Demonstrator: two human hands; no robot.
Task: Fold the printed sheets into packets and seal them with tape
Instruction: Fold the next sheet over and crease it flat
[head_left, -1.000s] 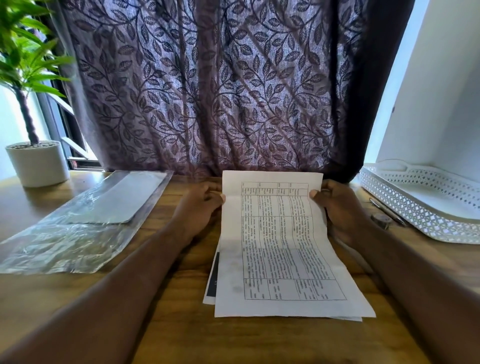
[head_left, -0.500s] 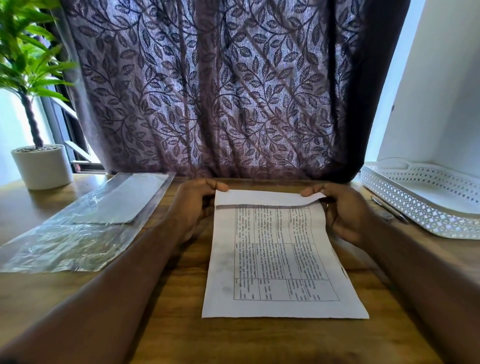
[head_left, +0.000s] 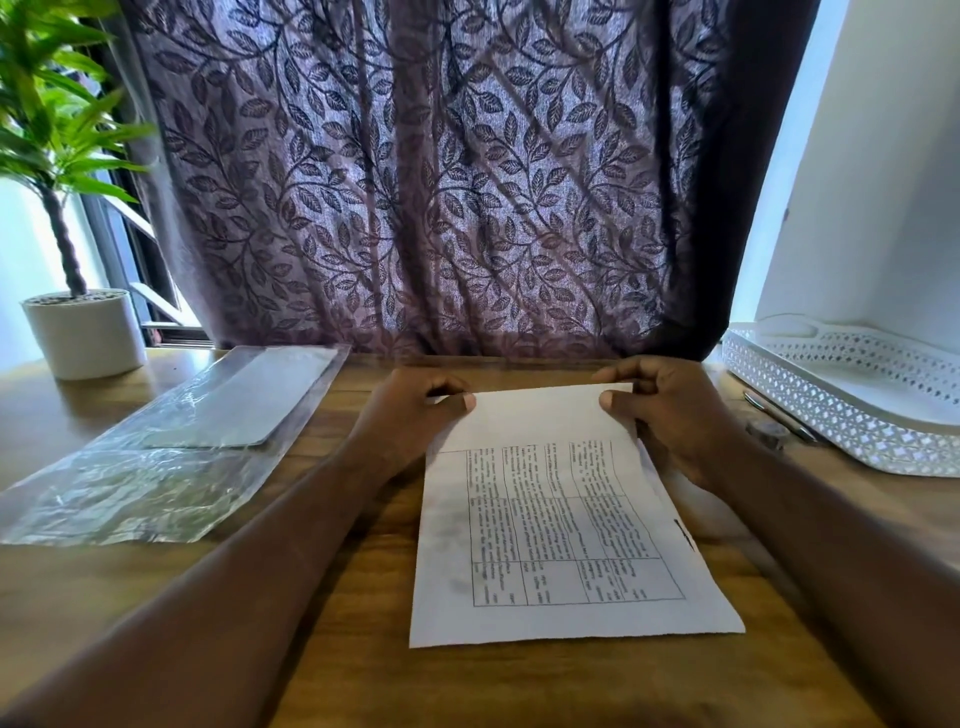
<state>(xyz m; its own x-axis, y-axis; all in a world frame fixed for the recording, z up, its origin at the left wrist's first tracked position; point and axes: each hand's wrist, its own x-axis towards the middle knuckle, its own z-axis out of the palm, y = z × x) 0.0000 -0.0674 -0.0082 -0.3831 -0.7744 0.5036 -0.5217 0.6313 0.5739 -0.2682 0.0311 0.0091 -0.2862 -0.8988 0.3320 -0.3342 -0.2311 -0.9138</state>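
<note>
Fold progress: the far edge of the printed sheet is turned over toward the person as a blank flap that covers the top of the printed table. Half a second earlier this flap was a narrow strip; before that the sheet was unfolded. Sheet position: flat on the wooden surface, left of the white perforated tray and apart from it. The left hand and right hand each pinch a far corner of the flap, thumb on top, fingers curled behind the fold. Judgement: the first fold is under way and not yet creased. Sealing remains; no tape can be identified.
</note>
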